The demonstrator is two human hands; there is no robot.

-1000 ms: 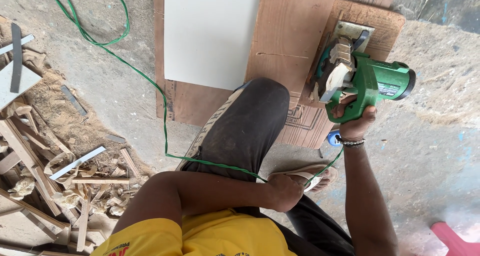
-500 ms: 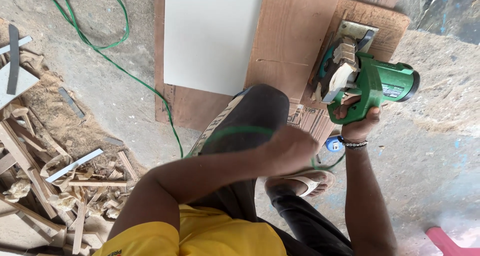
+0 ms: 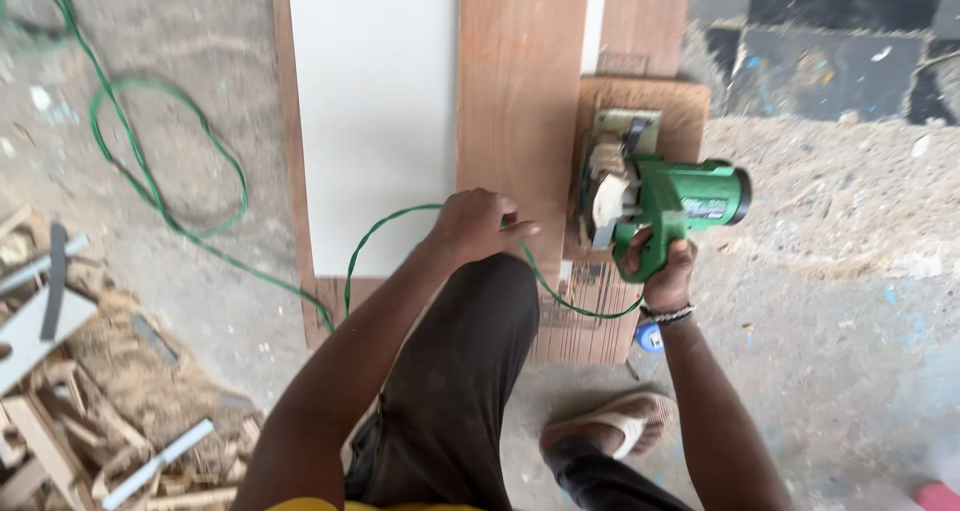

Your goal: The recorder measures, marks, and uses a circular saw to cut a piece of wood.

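**Cord lifted clear while the saw rests on the board**

Since the earlier frames the left hand (image 3: 478, 226) has come up off the knee, now pinching the green cord (image 3: 390, 221) between closed fingers above the white panel (image 3: 375, 111), seemingly to keep it off the cutting line. Right of those fingers, the right hand (image 3: 665, 271) wraps tightly round the handle of the green circular saw (image 3: 660, 196), seated on the brown board (image 3: 520, 91). Wood scraps (image 3: 70, 411) lie far left.
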